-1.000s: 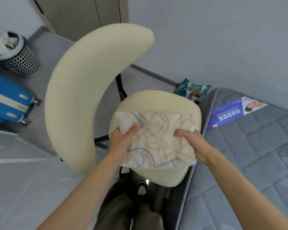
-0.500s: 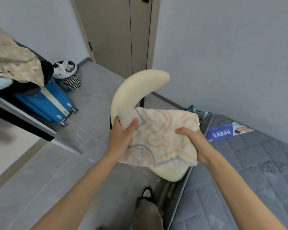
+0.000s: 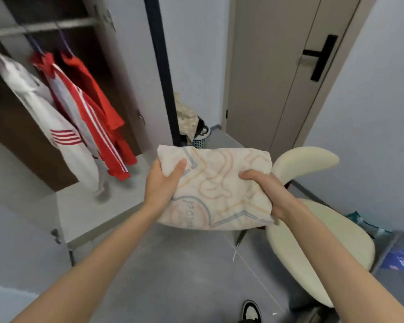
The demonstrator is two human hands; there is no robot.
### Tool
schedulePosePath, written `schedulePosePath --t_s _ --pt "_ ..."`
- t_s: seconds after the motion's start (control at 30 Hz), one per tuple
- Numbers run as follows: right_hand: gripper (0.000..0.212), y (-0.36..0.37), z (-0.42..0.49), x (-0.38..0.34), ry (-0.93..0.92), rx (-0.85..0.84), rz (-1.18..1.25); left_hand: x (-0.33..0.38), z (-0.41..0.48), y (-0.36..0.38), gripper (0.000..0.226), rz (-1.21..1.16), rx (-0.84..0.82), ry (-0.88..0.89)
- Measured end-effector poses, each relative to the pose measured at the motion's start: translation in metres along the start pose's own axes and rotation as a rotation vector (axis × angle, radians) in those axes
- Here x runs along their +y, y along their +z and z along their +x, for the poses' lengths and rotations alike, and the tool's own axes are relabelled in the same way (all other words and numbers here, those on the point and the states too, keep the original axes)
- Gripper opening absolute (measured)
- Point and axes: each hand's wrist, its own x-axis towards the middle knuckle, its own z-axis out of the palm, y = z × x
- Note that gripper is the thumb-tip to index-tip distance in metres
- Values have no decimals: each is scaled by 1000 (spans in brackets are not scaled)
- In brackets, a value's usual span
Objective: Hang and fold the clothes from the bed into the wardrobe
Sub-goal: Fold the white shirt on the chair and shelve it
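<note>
My left hand (image 3: 161, 185) and right hand (image 3: 266, 192) grip the folded shirt (image 3: 219, 190) by its sides, fingers (image 3: 247, 175) curled round it, in the air before the wardrobe shelf (image 3: 91, 206), and if one grip slips, I think the fold can fall open.

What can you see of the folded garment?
The folded garment is cream, soft-looking cloth with pastel orange, yellow and grey-blue outlines and lettering. A thick, roughly rectangular bundle, it is held nearly flat in the air near the open wardrobe. The left hand grips its left edge, thumb on top; the right hand grips its right edge.
</note>
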Motion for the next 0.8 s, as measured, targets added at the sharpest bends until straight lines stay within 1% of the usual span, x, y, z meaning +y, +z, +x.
schedulePosePath --t_s 0.07,0.17,0.27,0.37,0.5,0.53,0.67,0.8 --pt "40 54 4 -5 6 -85 -20 4 1 -59 37 -14 75 32" --pt "36 135 10 -20 -4 -210 -37 20 4 -142 35 9 201 44" --pt "37 211 15 -46 -25 -326 -65 40 10 -217 20 13 288 76" --pt "39 277 20 -75 -34 -454 -114 58 18 -279 23 -23 391 86" --pt "37 352 32 -115 -62 -594 -144 86 39 -344 41 -41 509 92" --pt "36 369 37 -125 -72 -624 -151 94 46 -359 43 -44 527 92" --pt "32 431 60 -164 -117 -729 -166 125 81 -411 31 -65 582 105" --pt "36 486 97 -209 -154 -801 -181 154 131 -451 41 -88 634 149"
